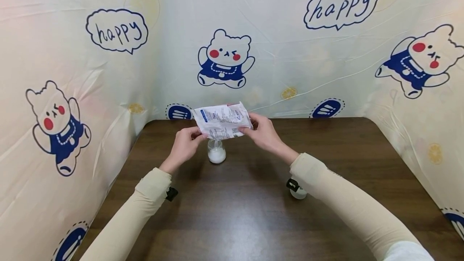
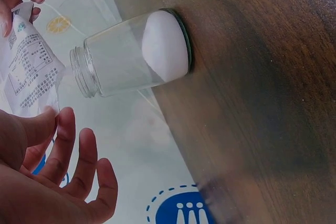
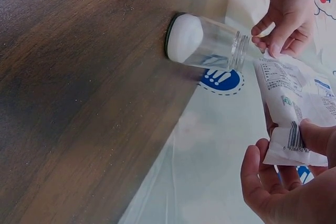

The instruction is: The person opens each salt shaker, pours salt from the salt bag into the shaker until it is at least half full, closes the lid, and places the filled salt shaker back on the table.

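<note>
A white printed bag is held tilted above a clear glass jar. My left hand pinches the bag's lower left corner between thumb and forefinger, its other fingers apart in the left wrist view. At the opposite end, by the barcode, my right hand grips the bag with the thumb on top. The jar stands upright, its open threaded mouth just below the bag's corner. White grainy stuff fills its lower part. A faint whitish streak shows between bag and mouth; the bag's opening is hard to make out.
A small pale round object stands on the table, partly hidden by the right wrist camera. Tiny white grains dot the brown wooden table. A printed curtain closes off the back and sides.
</note>
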The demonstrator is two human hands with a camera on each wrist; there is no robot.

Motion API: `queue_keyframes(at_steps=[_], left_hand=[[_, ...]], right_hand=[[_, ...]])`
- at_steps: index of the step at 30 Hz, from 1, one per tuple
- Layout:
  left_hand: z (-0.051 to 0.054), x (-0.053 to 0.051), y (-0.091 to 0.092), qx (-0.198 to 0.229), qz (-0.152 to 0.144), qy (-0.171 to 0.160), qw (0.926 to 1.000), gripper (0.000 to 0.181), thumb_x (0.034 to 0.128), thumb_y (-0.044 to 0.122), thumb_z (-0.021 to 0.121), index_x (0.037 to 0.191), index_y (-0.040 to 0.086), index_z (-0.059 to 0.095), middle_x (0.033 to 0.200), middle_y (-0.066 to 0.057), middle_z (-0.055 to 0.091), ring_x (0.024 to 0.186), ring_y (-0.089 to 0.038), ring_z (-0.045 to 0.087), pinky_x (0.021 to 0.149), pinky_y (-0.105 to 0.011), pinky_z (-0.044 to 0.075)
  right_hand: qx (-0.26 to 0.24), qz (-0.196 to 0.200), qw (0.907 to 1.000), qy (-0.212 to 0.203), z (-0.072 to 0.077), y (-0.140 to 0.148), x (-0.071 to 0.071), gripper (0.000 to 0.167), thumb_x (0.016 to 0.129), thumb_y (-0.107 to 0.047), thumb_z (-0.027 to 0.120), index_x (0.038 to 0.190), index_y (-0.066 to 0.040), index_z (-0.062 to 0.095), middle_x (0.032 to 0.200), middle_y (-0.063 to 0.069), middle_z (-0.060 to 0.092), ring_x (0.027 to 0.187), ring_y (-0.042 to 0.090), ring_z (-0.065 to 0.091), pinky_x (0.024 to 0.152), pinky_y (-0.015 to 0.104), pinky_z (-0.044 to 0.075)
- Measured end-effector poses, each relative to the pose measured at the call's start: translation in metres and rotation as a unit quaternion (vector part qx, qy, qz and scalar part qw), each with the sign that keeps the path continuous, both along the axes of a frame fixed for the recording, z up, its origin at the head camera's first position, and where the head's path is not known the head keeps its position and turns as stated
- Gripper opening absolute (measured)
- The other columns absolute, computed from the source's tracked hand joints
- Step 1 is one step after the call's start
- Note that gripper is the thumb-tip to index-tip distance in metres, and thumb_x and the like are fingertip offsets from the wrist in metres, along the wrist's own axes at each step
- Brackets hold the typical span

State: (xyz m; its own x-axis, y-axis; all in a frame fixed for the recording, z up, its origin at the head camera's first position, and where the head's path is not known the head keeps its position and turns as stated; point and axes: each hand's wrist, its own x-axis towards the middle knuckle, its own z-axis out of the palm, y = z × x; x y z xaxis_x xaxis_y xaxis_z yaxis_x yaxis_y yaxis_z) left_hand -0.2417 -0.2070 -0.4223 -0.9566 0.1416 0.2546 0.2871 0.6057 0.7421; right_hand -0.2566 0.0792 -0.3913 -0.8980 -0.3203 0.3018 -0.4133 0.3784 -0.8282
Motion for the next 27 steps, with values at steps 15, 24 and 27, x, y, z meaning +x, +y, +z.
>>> queue_keyframes(at_steps=[15,24,27], left_hand=[[-0.0030,-0.0007,0.0000,-0.008,0.007,0.010,0.9999,0.021,0.1011,0.006,0.072,0.121,0.001,0.076,0.104,-0.013,0.076,0.082,-0.027,0.064,0.072,-0.038,0.053],[-0.0025,-0.0018,0.0004,0.000,0.001,0.006,1.0000,0.022,0.1015,0.006,0.071,0.123,0.000,0.075,0.106,-0.014,0.077,0.083,-0.027,0.065,0.073,-0.040,0.055],[-0.0023,-0.0014,-0.0003,-0.001,0.003,0.008,1.0000,0.022,0.1015,0.007,0.071,0.123,0.000,0.075,0.106,-0.013,0.077,0.083,-0.027,0.066,0.073,-0.040,0.055]], right_hand=[[-0.001,-0.002,1.0000,0.002,-0.0006,-0.0006,0.0008,0.036,0.097,-0.006,0.077,0.132,-0.005,0.069,0.114,0.010,0.074,0.083,0.024,0.063,0.070,0.032,0.054],[-0.007,-0.001,1.0000,-0.004,-0.0006,-0.0005,0.0012,0.038,0.097,-0.006,0.077,0.134,-0.006,0.068,0.118,0.010,0.074,0.084,0.024,0.064,0.070,0.033,0.054],[-0.007,0.001,1.0000,-0.002,-0.0003,-0.0011,0.0010,0.038,0.097,-0.006,0.077,0.134,-0.005,0.068,0.118,0.010,0.074,0.084,0.025,0.063,0.070,0.033,0.054]])
